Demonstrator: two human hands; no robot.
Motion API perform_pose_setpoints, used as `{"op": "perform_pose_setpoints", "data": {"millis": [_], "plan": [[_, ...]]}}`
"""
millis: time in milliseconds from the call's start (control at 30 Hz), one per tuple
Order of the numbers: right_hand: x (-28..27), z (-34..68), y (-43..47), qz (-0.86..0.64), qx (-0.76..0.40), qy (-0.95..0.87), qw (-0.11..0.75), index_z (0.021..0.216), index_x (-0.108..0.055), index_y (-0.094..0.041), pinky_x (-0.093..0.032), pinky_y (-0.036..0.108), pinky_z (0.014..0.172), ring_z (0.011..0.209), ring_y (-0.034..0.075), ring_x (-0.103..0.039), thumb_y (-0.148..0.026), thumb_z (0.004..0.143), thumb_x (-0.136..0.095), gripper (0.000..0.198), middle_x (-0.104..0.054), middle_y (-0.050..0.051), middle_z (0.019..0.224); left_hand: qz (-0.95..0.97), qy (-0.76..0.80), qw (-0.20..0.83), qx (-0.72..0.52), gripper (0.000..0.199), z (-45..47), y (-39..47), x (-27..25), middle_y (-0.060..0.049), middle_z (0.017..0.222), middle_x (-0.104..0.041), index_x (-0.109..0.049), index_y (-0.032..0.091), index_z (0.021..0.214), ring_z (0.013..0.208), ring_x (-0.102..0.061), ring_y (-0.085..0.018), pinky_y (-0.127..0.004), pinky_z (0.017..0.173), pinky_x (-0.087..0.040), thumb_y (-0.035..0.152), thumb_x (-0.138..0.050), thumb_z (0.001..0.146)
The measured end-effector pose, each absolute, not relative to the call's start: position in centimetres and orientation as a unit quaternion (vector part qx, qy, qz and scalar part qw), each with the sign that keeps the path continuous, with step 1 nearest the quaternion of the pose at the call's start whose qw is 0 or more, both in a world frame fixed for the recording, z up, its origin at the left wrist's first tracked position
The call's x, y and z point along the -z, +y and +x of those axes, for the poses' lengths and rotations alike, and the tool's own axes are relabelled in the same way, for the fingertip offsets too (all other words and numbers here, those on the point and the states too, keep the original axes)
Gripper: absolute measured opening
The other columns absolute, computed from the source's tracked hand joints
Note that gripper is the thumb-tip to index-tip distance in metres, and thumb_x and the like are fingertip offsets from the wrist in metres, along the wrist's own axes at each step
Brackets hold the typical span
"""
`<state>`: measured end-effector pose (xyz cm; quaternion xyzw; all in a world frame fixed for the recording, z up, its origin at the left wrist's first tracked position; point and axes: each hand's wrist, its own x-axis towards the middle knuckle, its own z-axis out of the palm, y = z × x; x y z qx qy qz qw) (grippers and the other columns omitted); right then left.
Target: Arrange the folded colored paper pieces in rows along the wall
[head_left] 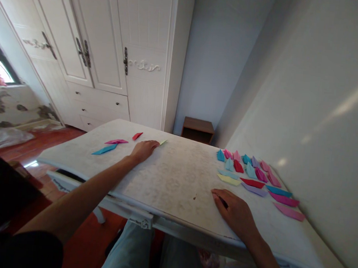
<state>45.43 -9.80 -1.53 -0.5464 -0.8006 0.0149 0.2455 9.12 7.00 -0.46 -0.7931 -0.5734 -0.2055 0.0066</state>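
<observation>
My left hand (145,149) reaches across the white table (176,178), its fingers closed on one end of a pale green folded paper piece (163,142). Left of it lie a red folded paper piece (137,136), a pink one (116,141) and a blue one (104,149). My right hand (233,211) rests near the table's front edge, fingers curled and thumb drawn in, with nothing seen in them. Just beyond it lie a yellow folded paper strip (229,179) and a lavender one (254,190).
Folded paper boats stand in rows at the right, including a red boat (238,166) and a blue boat (221,155). A wall (326,132) borders the table's right side. Beyond the table are a white wardrobe (149,38) and a small brown cabinet (198,124).
</observation>
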Motion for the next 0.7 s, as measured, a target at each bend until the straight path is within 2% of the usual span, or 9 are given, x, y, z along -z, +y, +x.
{"op": "perform_pose_setpoints", "data": {"millis": [67, 133, 200, 300, 533, 633, 700], "plan": [[1.6, 45.4, -9.8, -0.546, -0.016, -0.800, 0.248, 0.101, -0.070, -0.021, -0.055, 0.034, 0.081, 0.092, 0.021, -0.069, -0.032, 0.093, -0.041, 0.032, -0.073, 0.006, 0.103, -0.781, -0.568, -0.006, 0.260, 0.034, 9.2, 6.5, 0.4, -0.007, 0.113, -0.071, -0.070, 0.021, 0.103, 0.102, -0.065, -0.023, -0.032, 0.088, -0.047, 0.031, -0.038, 0.094], [1.6, 45.5, -9.8, -0.547, -0.018, -0.800, 0.247, 0.102, -0.070, -0.021, -0.055, 0.034, 0.081, 0.093, 0.021, -0.069, -0.032, 0.093, -0.041, 0.032, -0.073, 0.006, 0.104, -0.755, -0.562, -0.042, 0.335, 0.033, 9.4, 5.9, 0.3, -0.007, 0.099, -0.074, -0.069, 0.018, 0.095, 0.088, -0.067, -0.020, -0.029, 0.080, -0.049, 0.035, -0.042, 0.093], [1.7, 45.5, -9.8, -0.548, -0.020, -0.799, 0.245, 0.102, -0.070, -0.020, -0.054, 0.035, 0.082, 0.094, 0.021, -0.069, -0.032, 0.094, -0.041, 0.032, -0.072, 0.006, 0.104, -0.706, -0.561, -0.105, 0.420, 0.032, 10.0, 5.0, 0.2, -0.006, 0.087, -0.074, -0.068, 0.016, 0.090, 0.065, -0.064, -0.015, -0.026, 0.063, -0.049, 0.038, -0.045, 0.091], [1.7, 45.5, -9.8, -0.548, -0.022, -0.800, 0.243, 0.103, -0.070, -0.020, -0.053, 0.035, 0.083, 0.095, 0.022, -0.068, -0.032, 0.094, -0.042, 0.032, -0.072, 0.006, 0.105, -0.622, -0.554, -0.204, 0.514, 0.031, 11.4, 3.1, -0.7, -0.004, 0.080, -0.072, -0.066, 0.015, 0.084, 0.040, -0.049, -0.007, -0.021, 0.042, -0.039, 0.041, -0.051, 0.086], [1.7, 45.4, -9.9, -0.544, -0.015, -0.803, 0.243, 0.103, -0.070, -0.019, -0.053, 0.034, 0.080, 0.089, 0.021, -0.068, -0.029, 0.093, -0.042, 0.031, -0.072, 0.007, 0.102, -0.549, -0.489, -0.331, 0.591, 0.029, 15.3, -3.4, -5.7, 0.002, 0.052, -0.061, -0.065, 0.015, 0.072, 0.033, -0.037, -0.003, -0.017, 0.034, -0.022, 0.043, -0.064, 0.078], [1.6, 45.3, -9.9, -0.543, -0.017, -0.805, 0.239, 0.103, -0.070, -0.019, -0.052, 0.033, 0.078, 0.087, 0.021, -0.068, -0.028, 0.093, -0.042, 0.031, -0.072, 0.007, 0.100, -0.549, -0.452, -0.377, 0.594, 0.029, 17.1, -5.5, -7.6, 0.004, 0.043, -0.053, -0.064, 0.014, 0.067, 0.032, -0.035, -0.004, -0.018, 0.033, -0.020, 0.042, -0.067, 0.077], [1.5, 45.2, -9.9, -0.545, -0.021, -0.805, 0.234, 0.103, -0.070, -0.019, -0.051, 0.032, 0.078, 0.087, 0.020, -0.067, -0.027, 0.093, -0.043, 0.030, -0.071, 0.007, 0.099, -0.554, -0.435, -0.409, 0.580, 0.029, 18.4, -6.4, -8.5, 0.004, 0.045, -0.055, -0.064, 0.014, 0.067, 0.033, -0.036, -0.004, -0.017, 0.033, -0.021, 0.041, -0.069, 0.076]]}}
